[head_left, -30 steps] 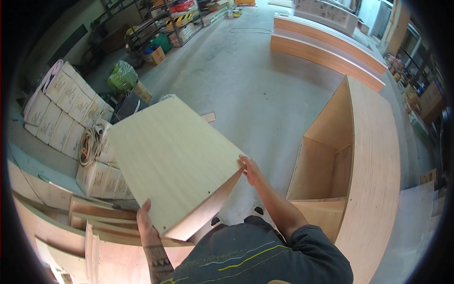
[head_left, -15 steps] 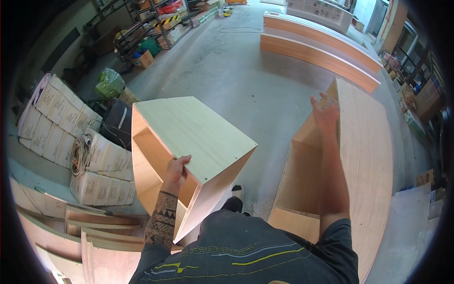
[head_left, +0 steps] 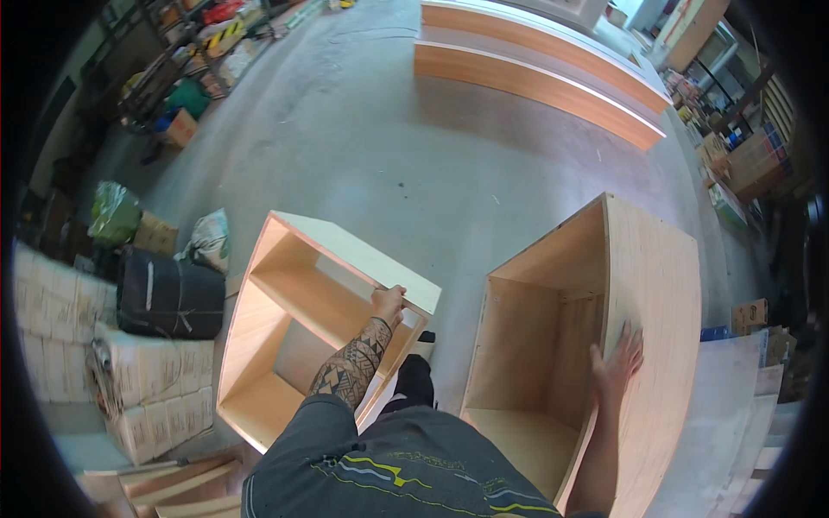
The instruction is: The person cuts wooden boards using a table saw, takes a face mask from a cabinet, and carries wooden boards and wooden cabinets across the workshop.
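Note:
On the left, a pale plywood cabinet box (head_left: 345, 249) stands tilted, its open face and inner divider turned toward me. My left hand (head_left: 389, 304) is closed around the edge of its upper panel, near the right corner. To the right is a longer plywood cabinet (head_left: 661, 345), its open side facing left, so its inside walls show. My right hand (head_left: 617, 358) lies on its broad upper panel beside the opening, fingers stretched out and holding nothing.
Long wood-faced panels (head_left: 535, 82) with white edges lie across the far floor. Stacked white cartons (head_left: 164, 371) and a black case (head_left: 168, 293) stand at left. Plywood pieces (head_left: 186, 488) are at lower left. Translucent sheets (head_left: 717, 406) lean at right.
The left box has tipped so that more of its open inside shows. My right hand has come back from the right cabinet's far end onto its panel.

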### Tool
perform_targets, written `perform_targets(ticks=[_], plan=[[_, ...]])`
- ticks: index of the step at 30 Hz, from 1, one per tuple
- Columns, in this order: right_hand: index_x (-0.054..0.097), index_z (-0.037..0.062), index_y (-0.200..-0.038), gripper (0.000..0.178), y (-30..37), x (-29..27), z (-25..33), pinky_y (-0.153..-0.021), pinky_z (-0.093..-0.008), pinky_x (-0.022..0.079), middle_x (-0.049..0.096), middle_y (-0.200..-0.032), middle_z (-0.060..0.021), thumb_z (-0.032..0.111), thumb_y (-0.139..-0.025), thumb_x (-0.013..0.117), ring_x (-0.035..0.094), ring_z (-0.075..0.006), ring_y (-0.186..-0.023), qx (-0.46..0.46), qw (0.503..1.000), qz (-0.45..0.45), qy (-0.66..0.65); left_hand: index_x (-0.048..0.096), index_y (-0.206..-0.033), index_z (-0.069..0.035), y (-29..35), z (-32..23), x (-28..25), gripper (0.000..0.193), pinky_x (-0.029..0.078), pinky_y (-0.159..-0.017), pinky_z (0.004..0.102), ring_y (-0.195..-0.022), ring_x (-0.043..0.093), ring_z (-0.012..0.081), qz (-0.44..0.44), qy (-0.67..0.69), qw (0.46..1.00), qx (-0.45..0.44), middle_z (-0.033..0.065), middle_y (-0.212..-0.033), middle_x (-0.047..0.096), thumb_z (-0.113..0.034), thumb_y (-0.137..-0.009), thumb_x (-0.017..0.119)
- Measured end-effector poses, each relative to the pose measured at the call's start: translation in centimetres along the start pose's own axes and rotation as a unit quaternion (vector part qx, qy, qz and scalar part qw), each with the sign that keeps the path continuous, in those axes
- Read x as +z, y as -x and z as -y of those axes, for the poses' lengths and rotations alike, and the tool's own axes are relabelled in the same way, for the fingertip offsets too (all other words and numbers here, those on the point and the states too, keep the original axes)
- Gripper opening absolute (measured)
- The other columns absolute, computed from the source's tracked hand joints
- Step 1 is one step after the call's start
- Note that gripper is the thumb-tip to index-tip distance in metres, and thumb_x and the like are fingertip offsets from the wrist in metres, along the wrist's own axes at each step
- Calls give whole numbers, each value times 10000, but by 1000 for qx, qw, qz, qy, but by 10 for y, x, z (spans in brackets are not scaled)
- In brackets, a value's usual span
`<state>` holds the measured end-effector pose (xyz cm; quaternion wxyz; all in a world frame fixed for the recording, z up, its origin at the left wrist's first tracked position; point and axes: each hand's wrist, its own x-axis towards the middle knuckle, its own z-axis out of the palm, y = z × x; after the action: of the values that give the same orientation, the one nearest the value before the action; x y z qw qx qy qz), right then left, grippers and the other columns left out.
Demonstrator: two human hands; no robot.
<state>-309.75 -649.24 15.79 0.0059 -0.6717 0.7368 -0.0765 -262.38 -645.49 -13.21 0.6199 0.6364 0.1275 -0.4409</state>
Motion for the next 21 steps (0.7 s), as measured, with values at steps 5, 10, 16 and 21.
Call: perform_targets(ticks=[5, 10, 16, 21], plan=[[287, 176, -1661, 1004, 3, -24, 24, -1289, -594, 121, 208, -1723, -210, 258, -807, 808, 195, -392, -1595, -3, 1000, 22, -10, 644, -930, 120, -107, -6, 49, 195, 499, -475, 424, -652, 666, 262, -57, -45, 997, 42, 157, -816, 667, -11, -803, 714], [315, 124, -1650, 1009, 5, -26, 18, -1282, -597, 138, 241, -1708, -232, 235, -771, 798, 227, -426, -1575, -3, 1000, 28, -3, 633, -1110, 108, -181, -25, 99, 291, 595, -653, 448, -856, 703, 294, -60, -123, 990, -17, 181, -1025, 685, 54, -831, 700], [470, -16, -1553, 859, -20, -66, 87, -1147, -524, 385, 490, -1525, -294, 609, -989, 639, 485, -422, -1407, -118, 986, -44, 113, 670, -1108, 93, -256, -20, 119, 327, 605, -655, 411, -870, 743, 303, -149, -165, 975, 6, 208, -1021, 721, -26, -805, 700], [246, -83, -1624, 1049, -22, -71, 102, -1282, -543, 177, 268, -1684, -293, 673, -977, 577, 228, -442, -1574, -6, 995, 77, 69, 674, -1149, 97, -290, -5, 125, 393, 627, -742, 391, -964, 765, 341, -188, -192, 963, -10, 278, -1103, 720, -75, -795, 681]])
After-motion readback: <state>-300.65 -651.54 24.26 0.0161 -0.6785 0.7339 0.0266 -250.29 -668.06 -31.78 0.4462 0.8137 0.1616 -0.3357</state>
